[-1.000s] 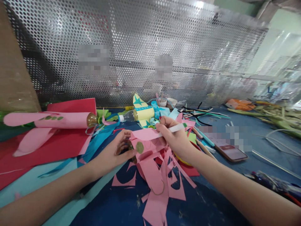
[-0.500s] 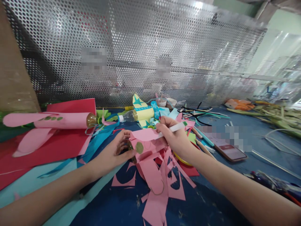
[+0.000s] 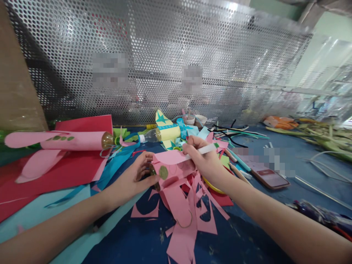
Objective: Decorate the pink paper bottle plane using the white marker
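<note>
A pink paper-wrapped bottle (image 3: 174,170) lies at the centre, with a green circle near its left end and faint drawn circles beside it. My left hand (image 3: 143,172) is wrapped round the bottle's left end. In my right hand (image 3: 202,154) is a white marker (image 3: 208,147) with a green end, its tip side over the pink paper; the tip itself is hidden. Cut pink paper scraps (image 3: 181,227) lie in front of the bottle. Behind it rests a clear bottle with yellow paper and blue stars (image 3: 168,132).
At the left, a pink paper plane on a bottle (image 3: 74,140) lies over red paper (image 3: 68,168). A phone (image 3: 268,174), sticks and black strips (image 3: 233,134) are at the right. Perforated metal sheeting (image 3: 165,44) stands behind the blue table (image 3: 236,234).
</note>
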### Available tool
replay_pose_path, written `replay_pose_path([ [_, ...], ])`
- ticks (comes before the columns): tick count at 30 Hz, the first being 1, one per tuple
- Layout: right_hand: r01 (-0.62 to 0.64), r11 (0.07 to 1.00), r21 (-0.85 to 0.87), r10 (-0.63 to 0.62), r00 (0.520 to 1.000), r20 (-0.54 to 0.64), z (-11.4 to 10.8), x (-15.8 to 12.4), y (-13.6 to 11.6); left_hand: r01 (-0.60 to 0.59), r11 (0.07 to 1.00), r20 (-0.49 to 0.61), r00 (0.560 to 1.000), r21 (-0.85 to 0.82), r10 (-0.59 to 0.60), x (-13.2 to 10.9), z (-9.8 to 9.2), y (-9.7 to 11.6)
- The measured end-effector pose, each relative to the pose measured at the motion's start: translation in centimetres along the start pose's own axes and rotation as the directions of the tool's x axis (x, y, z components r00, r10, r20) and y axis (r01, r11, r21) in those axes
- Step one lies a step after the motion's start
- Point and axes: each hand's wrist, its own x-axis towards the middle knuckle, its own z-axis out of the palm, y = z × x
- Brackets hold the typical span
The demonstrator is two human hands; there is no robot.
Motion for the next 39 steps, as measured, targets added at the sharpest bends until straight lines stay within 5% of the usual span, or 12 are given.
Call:
replay_pose_path([
  [39,0.007,1.0,-0.007,-0.007,1.0,0.0,0.06,0.13,-0.02,-0.035,0.999,0.011,0.999,0.011,0.035,0.12,0.03,-0.01],
])
